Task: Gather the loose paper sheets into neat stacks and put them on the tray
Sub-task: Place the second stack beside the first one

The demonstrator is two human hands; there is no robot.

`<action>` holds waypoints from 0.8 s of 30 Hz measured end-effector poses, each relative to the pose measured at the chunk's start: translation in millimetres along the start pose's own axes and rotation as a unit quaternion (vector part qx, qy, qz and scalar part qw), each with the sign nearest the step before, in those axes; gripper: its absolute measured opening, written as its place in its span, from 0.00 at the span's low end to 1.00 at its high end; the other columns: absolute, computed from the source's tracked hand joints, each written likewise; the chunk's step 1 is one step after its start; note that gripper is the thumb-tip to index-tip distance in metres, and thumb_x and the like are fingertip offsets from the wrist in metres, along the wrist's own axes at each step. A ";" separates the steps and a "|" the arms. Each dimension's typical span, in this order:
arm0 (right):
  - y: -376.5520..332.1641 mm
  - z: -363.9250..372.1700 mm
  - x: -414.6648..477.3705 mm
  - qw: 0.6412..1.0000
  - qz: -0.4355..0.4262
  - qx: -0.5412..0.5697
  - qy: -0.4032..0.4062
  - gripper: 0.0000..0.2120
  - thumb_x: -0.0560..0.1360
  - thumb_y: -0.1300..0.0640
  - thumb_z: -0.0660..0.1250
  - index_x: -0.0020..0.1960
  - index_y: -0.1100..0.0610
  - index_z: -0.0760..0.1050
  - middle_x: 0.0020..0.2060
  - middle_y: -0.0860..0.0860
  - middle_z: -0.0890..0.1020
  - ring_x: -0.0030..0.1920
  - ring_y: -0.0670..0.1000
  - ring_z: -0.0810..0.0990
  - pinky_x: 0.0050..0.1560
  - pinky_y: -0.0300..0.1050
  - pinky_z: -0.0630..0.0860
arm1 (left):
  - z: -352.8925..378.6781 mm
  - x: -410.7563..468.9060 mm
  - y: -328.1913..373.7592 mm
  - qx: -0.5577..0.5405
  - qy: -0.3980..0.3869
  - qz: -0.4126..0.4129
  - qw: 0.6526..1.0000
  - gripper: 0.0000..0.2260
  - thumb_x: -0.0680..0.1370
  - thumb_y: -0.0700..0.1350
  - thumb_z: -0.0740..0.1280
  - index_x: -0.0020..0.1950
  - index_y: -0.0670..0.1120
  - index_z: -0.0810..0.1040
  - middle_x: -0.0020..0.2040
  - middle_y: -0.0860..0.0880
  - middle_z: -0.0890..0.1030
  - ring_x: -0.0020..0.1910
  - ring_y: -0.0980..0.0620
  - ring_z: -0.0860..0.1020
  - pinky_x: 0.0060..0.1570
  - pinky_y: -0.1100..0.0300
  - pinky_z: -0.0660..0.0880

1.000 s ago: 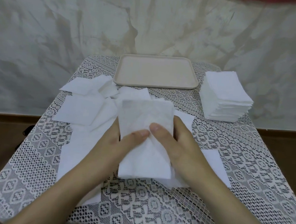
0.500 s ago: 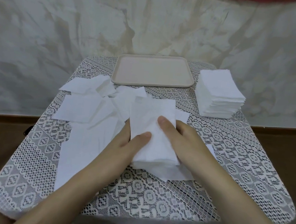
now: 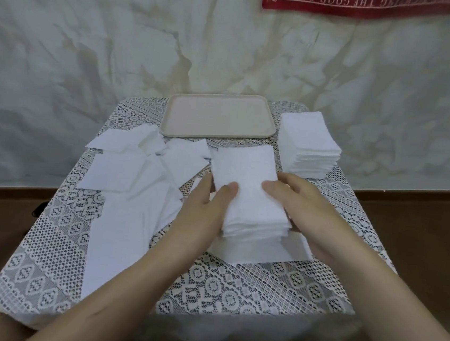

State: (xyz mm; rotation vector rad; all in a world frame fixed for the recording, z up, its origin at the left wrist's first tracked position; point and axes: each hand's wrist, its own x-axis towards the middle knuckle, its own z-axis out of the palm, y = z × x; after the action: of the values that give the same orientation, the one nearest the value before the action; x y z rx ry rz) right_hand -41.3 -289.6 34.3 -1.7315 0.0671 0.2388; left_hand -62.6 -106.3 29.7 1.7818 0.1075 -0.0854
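A small stack of white paper sheets (image 3: 245,178) sits in the middle of the table, held from both sides. My left hand (image 3: 202,212) grips its left edge with the thumb on top. My right hand (image 3: 306,206) grips the right edge, thumb also on top. Under the stack lie a few more sheets (image 3: 254,251). Loose white sheets (image 3: 131,177) are scattered over the left half of the table. The beige tray (image 3: 218,114) stands at the far edge with nothing on it.
A tall neat pile of white sheets (image 3: 308,145) stands on the table to the right of the tray. The table has a white lace cloth (image 3: 234,282). A marbled wall rises close behind, with a red banner (image 3: 361,1) at the top.
Both hands have slid the gathered stack to the right and a little farther from me, and its sheets are squared up more tightly. The camera has tilted up.
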 end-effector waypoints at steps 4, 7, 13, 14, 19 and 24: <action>8.6 -28.5 -13.4 0.999 0.021 0.022 0.015 0.11 0.81 0.52 0.67 0.61 0.50 0.81 0.52 0.49 0.88 0.54 0.53 0.86 0.45 0.44 0.77 | 27.4 0.7 7.4 0.036 -0.056 -0.040 0.997 0.15 0.85 0.58 0.61 0.67 0.52 0.76 0.59 0.55 0.82 0.57 0.54 0.80 0.62 0.50 0.77; 11.5 -49.8 -19.8 0.998 0.027 0.033 0.039 0.10 0.81 0.53 0.67 0.60 0.53 0.82 0.50 0.49 0.88 0.52 0.53 0.87 0.47 0.45 0.77 | 47.6 3.0 12.9 0.036 -0.087 -0.048 0.994 0.12 0.85 0.55 0.61 0.63 0.50 0.76 0.57 0.51 0.82 0.56 0.51 0.80 0.63 0.48 0.78; 13.4 -98.4 -23.6 0.996 0.013 0.011 0.087 0.09 0.80 0.51 0.69 0.57 0.54 0.83 0.45 0.47 0.88 0.43 0.44 0.86 0.44 0.42 0.75 | 96.5 12.1 28.6 0.017 -0.119 -0.051 0.991 0.16 0.85 0.54 0.62 0.69 0.49 0.76 0.62 0.50 0.83 0.61 0.48 0.81 0.68 0.43 0.77; 14.8 -105.7 -23.3 0.996 0.017 0.011 0.092 0.09 0.80 0.51 0.69 0.56 0.54 0.83 0.44 0.47 0.88 0.42 0.44 0.85 0.44 0.42 0.75 | 104.3 14.4 30.6 0.020 -0.124 -0.052 0.991 0.17 0.84 0.56 0.62 0.69 0.49 0.76 0.62 0.49 0.83 0.62 0.48 0.81 0.68 0.42 0.77; 23.3 -130.8 -14.4 0.992 0.031 0.011 0.118 0.10 0.80 0.51 0.70 0.54 0.56 0.84 0.48 0.52 0.88 0.52 0.53 0.86 0.55 0.49 0.77 | 130.0 26.3 33.8 0.040 -0.135 -0.048 0.989 0.20 0.78 0.60 0.65 0.62 0.49 0.80 0.59 0.50 0.85 0.59 0.47 0.83 0.66 0.40 0.78; 27.8 -139.2 1.0 0.993 0.033 0.012 0.111 0.10 0.79 0.50 0.70 0.54 0.56 0.84 0.47 0.49 0.88 0.51 0.52 0.85 0.55 0.48 0.75 | 132.9 36.7 36.7 0.053 -0.126 -0.045 0.990 0.18 0.77 0.60 0.66 0.57 0.47 0.82 0.56 0.45 0.86 0.59 0.43 0.83 0.67 0.39 0.77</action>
State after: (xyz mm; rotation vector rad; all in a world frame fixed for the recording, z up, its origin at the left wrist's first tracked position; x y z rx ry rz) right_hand -28.5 -430.8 28.9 -1.7287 0.2883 0.0934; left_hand -21.6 -243.0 32.9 1.8571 0.0014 -0.3855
